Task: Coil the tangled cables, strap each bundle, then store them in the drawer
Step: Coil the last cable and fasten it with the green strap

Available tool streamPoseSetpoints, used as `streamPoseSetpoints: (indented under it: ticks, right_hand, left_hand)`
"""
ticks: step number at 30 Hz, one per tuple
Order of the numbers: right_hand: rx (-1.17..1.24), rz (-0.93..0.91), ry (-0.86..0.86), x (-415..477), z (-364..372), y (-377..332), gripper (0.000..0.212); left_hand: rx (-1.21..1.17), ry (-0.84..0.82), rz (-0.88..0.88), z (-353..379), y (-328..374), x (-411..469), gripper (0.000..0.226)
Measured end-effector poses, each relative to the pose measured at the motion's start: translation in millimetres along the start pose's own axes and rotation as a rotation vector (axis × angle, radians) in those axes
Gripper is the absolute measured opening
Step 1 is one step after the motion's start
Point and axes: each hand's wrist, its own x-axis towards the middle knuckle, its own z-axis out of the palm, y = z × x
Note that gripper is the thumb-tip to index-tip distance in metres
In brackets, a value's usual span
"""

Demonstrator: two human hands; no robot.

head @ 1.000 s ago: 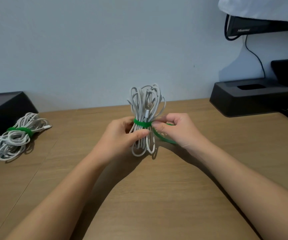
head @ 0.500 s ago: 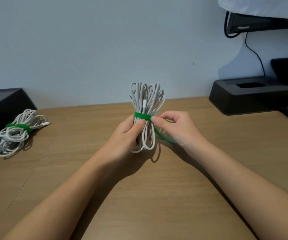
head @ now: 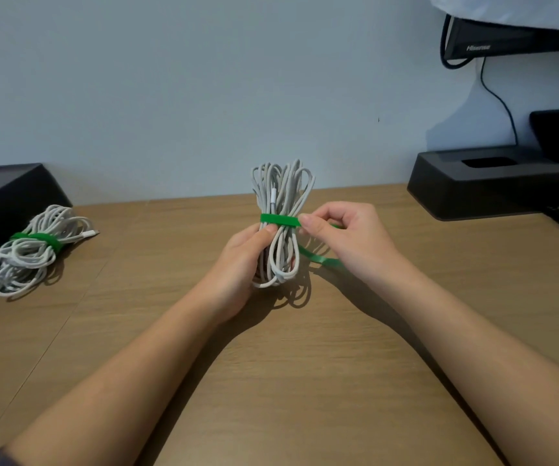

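Greyish white on the upright cable bundle (head: 285,193), plain bright green on its strap (head: 280,219), same white and green on the second bundle (head: 19,264) left of it, light brown wood grain on the desk (head: 305,364) under it, black on the stand (head: 490,190) right of it.

The coil (head: 283,196) is a long bundle of pale grey cable, folded into narrow loops and held upright. The left hand (head: 237,264) grips its lower half, and the upper loops fan out above the grip. A white plug shows among the strands just above the thumb. A green strap (head: 280,219) crosses the coil's waist, flat and level, right at the top of the grip. The right hand (head: 345,237) pinches the strap's end at the coil's right edge, and the loose tail (head: 318,258) runs down under that hand. Far left of the grip, a second coil (head: 26,253) lies flat, bound at its middle by a green band (head: 39,238).
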Motion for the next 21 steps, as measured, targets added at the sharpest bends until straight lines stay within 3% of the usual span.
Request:
streamPoseSetpoints:
  ticks: [10, 14, 18, 21]
  right_hand:
    - [0.070, 0.040, -0.033, -0.2, -2.6, -0.3, 0.018]
    - [0.123, 0.080, -0.045, -2.3, 1.0, 0.5, 0.017]
    - [0.184, 0.062, -0.042, -2.7, 1.9, 2.9, 0.031]
    - [0.175, 0.037, -0.049, -3.0, 2.0, 4.5, 0.023]
  left_hand:
    - [-0.133, -0.194, 0.072, 1.0, 7.3, -4.0, 0.030]
    - [0.039, -0.129, 0.109, -1.4, 7.9, -3.8, 0.031]
    - [0.080, -0.077, 0.121, -1.1, 8.9, -2.8, 0.031]
    - [0.087, -0.093, 0.113, -1.7, 9.0, -3.6, 0.043]
